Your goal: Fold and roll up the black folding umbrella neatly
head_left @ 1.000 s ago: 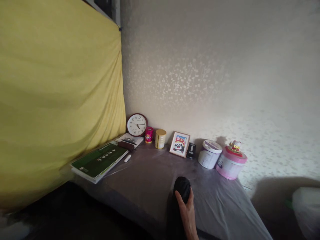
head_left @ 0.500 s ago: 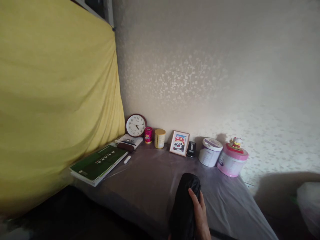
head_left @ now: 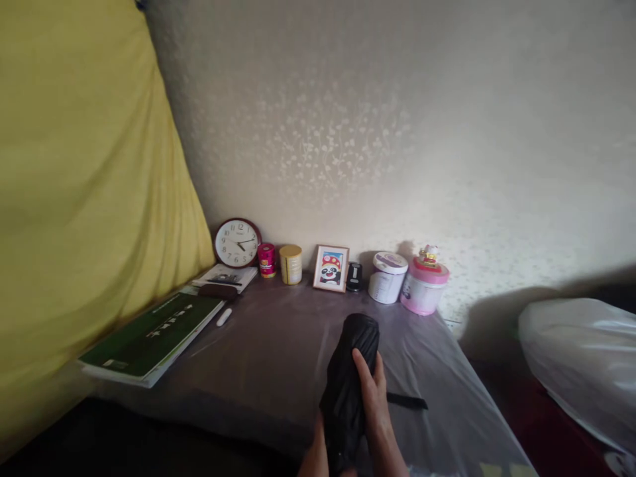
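Note:
A folded black umbrella (head_left: 348, 391) is held up in front of me over the near part of the table, its rounded end tilted away toward the wall. Wrapped along its right side is my right hand (head_left: 376, 401), with thumb and fingers closed on the cloth. Low on the left side, my left hand (head_left: 317, 449) grips the umbrella near its lower end; most of those fingers are hidden behind it. A black strap (head_left: 408, 401) sticks out to the right past my right hand, and I cannot tell if it joins the umbrella.
Along the wall stand a clock (head_left: 238, 242), a pink can (head_left: 267, 260), a yellow-lidded can (head_left: 291, 265), a panda picture (head_left: 330, 268), a black device (head_left: 354, 277) and two tubs (head_left: 389, 278). A green book (head_left: 154, 338) lies left; a white bag (head_left: 581, 364) sits right.
My view has swung to the right, bringing in the white bag. The left hand now shows more at the umbrella's lower end, and the black strap has come into sight beside it.

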A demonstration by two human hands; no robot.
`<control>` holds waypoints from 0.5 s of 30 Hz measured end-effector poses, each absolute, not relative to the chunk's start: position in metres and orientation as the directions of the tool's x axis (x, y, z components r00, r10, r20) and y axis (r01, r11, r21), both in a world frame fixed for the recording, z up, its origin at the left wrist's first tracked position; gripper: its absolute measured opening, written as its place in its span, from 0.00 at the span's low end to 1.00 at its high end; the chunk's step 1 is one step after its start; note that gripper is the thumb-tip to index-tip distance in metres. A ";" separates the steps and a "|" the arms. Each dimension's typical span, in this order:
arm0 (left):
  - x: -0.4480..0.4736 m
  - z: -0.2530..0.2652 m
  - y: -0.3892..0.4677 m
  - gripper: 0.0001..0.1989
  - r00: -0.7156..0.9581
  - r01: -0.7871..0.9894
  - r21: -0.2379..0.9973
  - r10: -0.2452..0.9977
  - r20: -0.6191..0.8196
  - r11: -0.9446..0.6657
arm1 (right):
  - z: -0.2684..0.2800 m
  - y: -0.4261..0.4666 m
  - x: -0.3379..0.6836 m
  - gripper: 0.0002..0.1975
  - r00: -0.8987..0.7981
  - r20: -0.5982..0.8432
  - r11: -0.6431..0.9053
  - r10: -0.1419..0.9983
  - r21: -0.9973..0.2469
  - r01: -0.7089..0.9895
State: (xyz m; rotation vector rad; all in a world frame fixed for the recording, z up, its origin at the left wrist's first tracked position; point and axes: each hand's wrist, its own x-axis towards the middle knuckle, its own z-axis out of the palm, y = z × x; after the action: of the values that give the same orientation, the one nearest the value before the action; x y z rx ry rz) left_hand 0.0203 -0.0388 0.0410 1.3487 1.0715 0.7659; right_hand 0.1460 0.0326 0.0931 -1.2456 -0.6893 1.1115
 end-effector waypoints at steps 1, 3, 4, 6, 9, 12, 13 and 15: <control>0.021 0.041 -0.036 0.45 0.422 0.057 0.992 0.897 -0.129 0.116 | 0.096 0.032 0.148 0.38 0.323 -0.176 -0.071 0.930 -0.948 -0.311; 0.026 0.039 -0.033 0.46 0.503 -0.094 0.984 0.860 -0.084 0.151 | 0.099 0.031 0.150 0.37 0.276 -0.206 -0.098 0.939 -0.928 -0.358; 0.028 0.037 -0.032 0.46 0.514 -0.124 0.977 0.853 -0.084 0.171 | 0.100 0.030 0.150 0.37 0.275 -0.207 -0.100 0.939 -0.928 -0.358; 0.033 0.031 -0.033 0.48 0.476 -0.098 0.979 0.872 -0.111 0.178 | 0.099 0.030 0.151 0.39 0.317 -0.169 -0.069 0.933 -0.950 -0.303; 0.036 0.022 -0.034 0.48 0.345 0.080 0.985 0.923 -0.168 0.150 | 0.094 0.031 0.148 0.43 0.402 -0.081 -0.009 0.912 -0.984 -0.179; 0.033 0.020 -0.035 0.48 0.245 0.263 0.948 0.938 -0.245 0.179 | 0.089 0.030 0.145 0.46 0.436 -0.066 -0.004 0.898 -0.990 -0.142; 0.032 0.022 -0.035 0.49 0.220 0.313 0.931 0.940 -0.261 0.185 | 0.089 0.029 0.144 0.46 0.439 -0.072 -0.006 0.896 -0.989 -0.151; 0.030 0.028 -0.035 0.52 0.244 0.287 0.944 0.940 -0.237 0.163 | 0.092 0.026 0.143 0.44 0.426 -0.109 -0.019 0.898 -0.977 -0.210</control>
State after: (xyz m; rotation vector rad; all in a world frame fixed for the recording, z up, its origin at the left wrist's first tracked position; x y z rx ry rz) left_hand 0.0298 -0.0350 0.0285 1.3592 1.2731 0.7150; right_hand 0.1433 0.0259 0.0919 -1.2877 -0.7004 1.0070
